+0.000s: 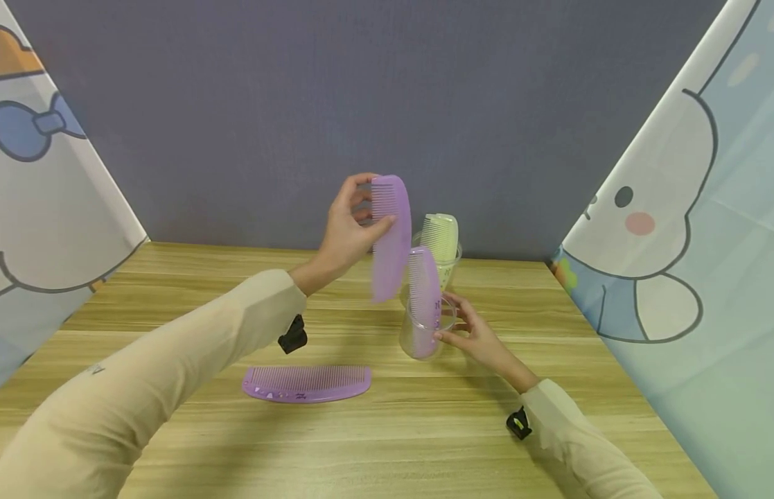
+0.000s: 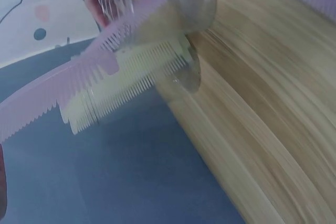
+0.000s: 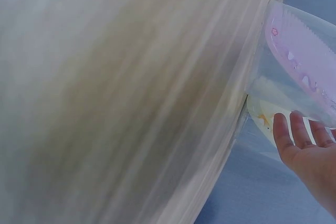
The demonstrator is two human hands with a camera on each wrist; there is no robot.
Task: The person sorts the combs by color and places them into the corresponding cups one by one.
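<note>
My left hand (image 1: pixel 348 227) pinches a purple comb (image 1: pixel 396 242) between thumb and fingers, holding it upright above the table. Just right of it and lower, a clear plastic cup (image 1: pixel 407 341) contains another purple comb (image 1: pixel 425 284) that stands on end. The right hand (image 1: pixel 483 343) grips this cup from its right side, thumb in front and fingers behind; in the right wrist view the fingers (image 3: pixel 300 132) lie against its wall. A third purple comb (image 1: pixel 305 395) lies flat on the table at front left, teeth toward the back.
Behind the gripped cup stands a second clear cup (image 1: pixel 459 254) with pale yellow-green combs (image 1: pixel 445 237) in it. The wooden table (image 1: pixel 424 443) meets a dark grey panel (image 1: pixel 268 125) at the back. Cartoon-printed sheets (image 1: pixel 673 305) flank both sides.
</note>
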